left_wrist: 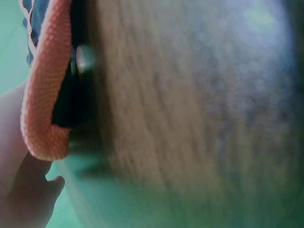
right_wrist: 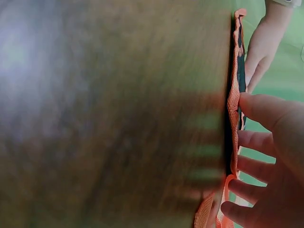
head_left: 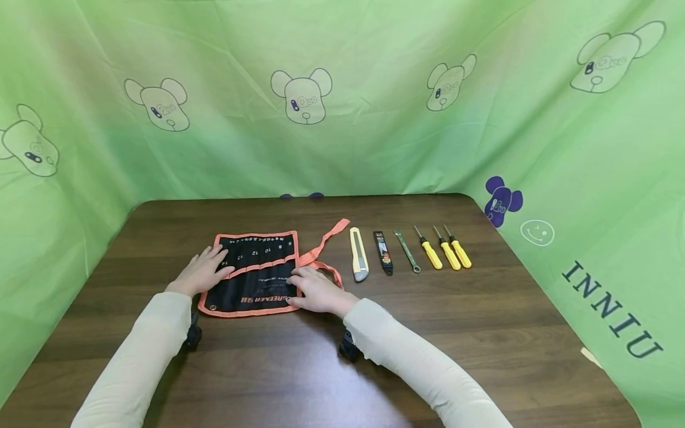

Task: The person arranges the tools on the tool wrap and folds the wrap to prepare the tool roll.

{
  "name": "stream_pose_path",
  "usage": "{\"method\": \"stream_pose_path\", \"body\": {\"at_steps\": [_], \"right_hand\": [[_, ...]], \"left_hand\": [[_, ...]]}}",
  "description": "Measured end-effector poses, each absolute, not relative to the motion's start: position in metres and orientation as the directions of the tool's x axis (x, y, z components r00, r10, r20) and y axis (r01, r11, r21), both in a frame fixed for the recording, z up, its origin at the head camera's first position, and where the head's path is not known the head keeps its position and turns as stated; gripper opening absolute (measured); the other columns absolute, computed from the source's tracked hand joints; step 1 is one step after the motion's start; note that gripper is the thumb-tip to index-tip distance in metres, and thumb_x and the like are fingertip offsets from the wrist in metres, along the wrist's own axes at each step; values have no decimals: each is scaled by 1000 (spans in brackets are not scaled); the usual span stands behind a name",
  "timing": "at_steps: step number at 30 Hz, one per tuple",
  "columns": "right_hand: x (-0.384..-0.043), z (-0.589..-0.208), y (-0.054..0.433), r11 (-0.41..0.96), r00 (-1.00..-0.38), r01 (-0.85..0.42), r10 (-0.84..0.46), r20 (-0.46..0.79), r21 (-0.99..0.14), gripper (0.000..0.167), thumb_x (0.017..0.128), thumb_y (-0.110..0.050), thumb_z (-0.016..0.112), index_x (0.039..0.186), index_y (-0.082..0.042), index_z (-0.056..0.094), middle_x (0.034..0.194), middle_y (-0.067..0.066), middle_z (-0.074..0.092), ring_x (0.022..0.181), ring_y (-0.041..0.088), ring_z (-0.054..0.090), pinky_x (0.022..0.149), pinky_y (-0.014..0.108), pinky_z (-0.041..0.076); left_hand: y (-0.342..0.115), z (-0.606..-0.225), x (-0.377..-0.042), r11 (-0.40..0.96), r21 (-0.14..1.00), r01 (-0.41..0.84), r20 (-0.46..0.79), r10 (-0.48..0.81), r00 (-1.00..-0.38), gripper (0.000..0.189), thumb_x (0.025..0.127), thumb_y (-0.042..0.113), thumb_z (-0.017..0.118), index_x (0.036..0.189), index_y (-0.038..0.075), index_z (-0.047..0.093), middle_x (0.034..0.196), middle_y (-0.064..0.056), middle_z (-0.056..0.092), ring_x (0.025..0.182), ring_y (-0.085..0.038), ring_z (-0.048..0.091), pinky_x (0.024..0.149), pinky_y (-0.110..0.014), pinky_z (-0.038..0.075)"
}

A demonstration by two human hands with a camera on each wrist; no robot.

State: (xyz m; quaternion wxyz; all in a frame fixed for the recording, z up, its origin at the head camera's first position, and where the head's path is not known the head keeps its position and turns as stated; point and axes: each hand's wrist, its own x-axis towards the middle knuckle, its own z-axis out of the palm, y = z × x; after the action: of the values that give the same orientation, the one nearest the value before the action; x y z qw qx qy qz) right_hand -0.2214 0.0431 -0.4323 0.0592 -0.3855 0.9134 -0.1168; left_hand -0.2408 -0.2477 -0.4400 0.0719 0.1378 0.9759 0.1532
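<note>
A black tool pouch point(head_left: 248, 291) with orange edging lies spread flat on the table, its row of pockets numbered. My left hand point(head_left: 200, 272) rests on the pouch's left edge, fingers spread toward the numbered pockets. On the opposite edge, my right hand point(head_left: 320, 291) touches the pouch with its fingertips, near the orange tie strap point(head_left: 323, 241). In the right wrist view the fingers point(right_wrist: 256, 166) are stretched out and spread along the orange border. The left wrist view shows the orange trim point(left_wrist: 45, 95) close up at the pouch's corner beside the hand.
Right of the pouch lie a utility knife point(head_left: 358, 255), a small black flat case point(head_left: 383, 252), a wrench point(head_left: 408, 252) and three yellow-handled screwdrivers point(head_left: 431, 254) in a row. The brown table point(head_left: 257, 374) meets green printed cloth point(head_left: 364, 154) at the back and sides.
</note>
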Motion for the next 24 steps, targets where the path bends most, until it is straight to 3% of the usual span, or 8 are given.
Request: {"method": "stream_pose_path", "body": {"at_steps": [12, 24], "right_hand": [[-224, -432, 43, 690, -701, -684, -712, -49, -238, 43, 90, -35, 58, 124, -9, 58, 134, 12, 45, 126, 27, 36, 102, 41, 29], [-228, -428, 45, 727, -728, -651, -680, -92, -220, 53, 89, -52, 51, 126, -14, 57, 137, 5, 43, 128, 24, 32, 103, 45, 25]], "left_hand": [[-249, -438, -236, 924, 303, 235, -107, 278, -955, 60, 97, 33, 44, 137, -11, 32, 142, -32, 23, 130, -49, 13, 102, -61, 11], [-248, -435, -230, 947, 233, 223, -107, 253, -962, 60, 96, 35, 45, 135, -10, 36, 139, -31, 29, 129, -50, 17, 102, -59, 13]]}}
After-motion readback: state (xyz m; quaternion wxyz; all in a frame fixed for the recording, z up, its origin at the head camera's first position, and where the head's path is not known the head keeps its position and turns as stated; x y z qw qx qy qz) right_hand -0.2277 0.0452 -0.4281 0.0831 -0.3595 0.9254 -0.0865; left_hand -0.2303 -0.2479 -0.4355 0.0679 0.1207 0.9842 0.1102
